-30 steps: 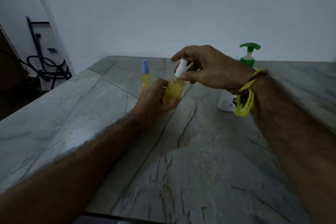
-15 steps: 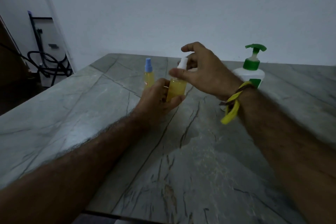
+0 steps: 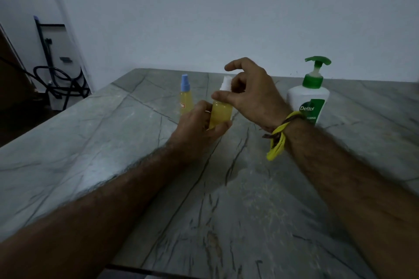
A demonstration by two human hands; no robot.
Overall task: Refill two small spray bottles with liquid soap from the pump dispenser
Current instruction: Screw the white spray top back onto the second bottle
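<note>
- Nearest me, my two forearms reached out over the grey stone table, which was bare along its near part.
- My left hand was wrapped around the lower body of the small bottle, thumb at its right side, holding it upright at about 12 o'clock from me, near the middle of the table. Whether its base touched the stone I could not tell, as my fingers covered it.
- The bottle showed yellow liquid up to near its neck, so I judged this one filled.
- My right hand, with the yellow band at the wrist, had turned since a second before: then thumb and fingers pinched the white cap from the right; now the thumb lay across the neck just under the cap, the other fingers curled around it and the index finger lifted free above.
- I took that turn of the wrist as the cap being screwed down, so the closing step looked almost done.
- Just behind my left hand, at about 11 o'clock, stood the second bottle with its blue cap on, also yellow inside, untouched.
- Further off at 1 o'clock stood the soap dispenser, white with a green pump, well clear of both hands.
- With both bottles showing liquid, I judged the task near its end; a crooked cap could still leak.
</note>
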